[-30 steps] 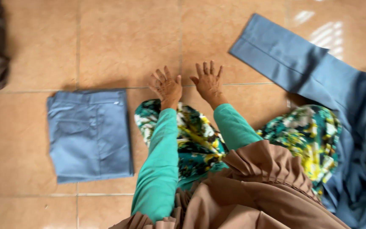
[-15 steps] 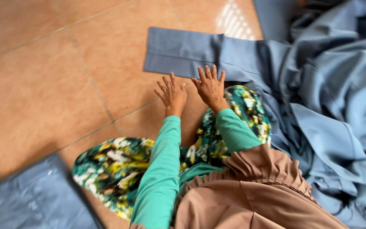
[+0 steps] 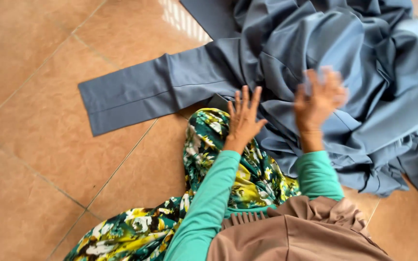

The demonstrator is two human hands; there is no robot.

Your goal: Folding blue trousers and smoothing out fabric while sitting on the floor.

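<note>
We sit on the tiled floor (image 3: pixel 35 159), looking down at both hands w/ green sleeves reaching fwd. Our left hand (image 3: pixel 244 116) is spread flat, fingers (image 3: pixel 246 96) apart & pointing away from us, palm down; it rests at the spot where our floral skirt (image 3: pixel 209 145) meets the near edge of the grey-blue cloth. It grips nothing. We can't tell if the fingertips touch the cloth or only the knee under the skirt.

Our right hand (image 3: pixel 318 104) is blurred w/ motion, fingers open & loosely curled, over the heap of grey-blue trousers (image 3: pixel 344 58). It holds nothing that we can make out; whether it touches the fabric or hangs just above it we can't tell.

The heap lies on the floor at upper right, crumpled in many folds, running from the top edge down to beside our right knee. One trouser leg (image 3: pixel 136 96) sticks out of it to the left, laid flat & straight on the tiles, its hem end toward the left; a crease line runs along its length. That leg lies just beyond the left hand, near it.

The skirt, green w/ yellow & white flowers, covers our bent knee between the two arms & spreads toward bottom left. A brown pleated garment (image 3: pixel 296 232) hangs at bottom centre-right, over the right sleeve (image 3: pixel 318 174). A patch of sunlight (image 3: pixel 182 19) shows on the tiles at top, next to the heap.
</note>
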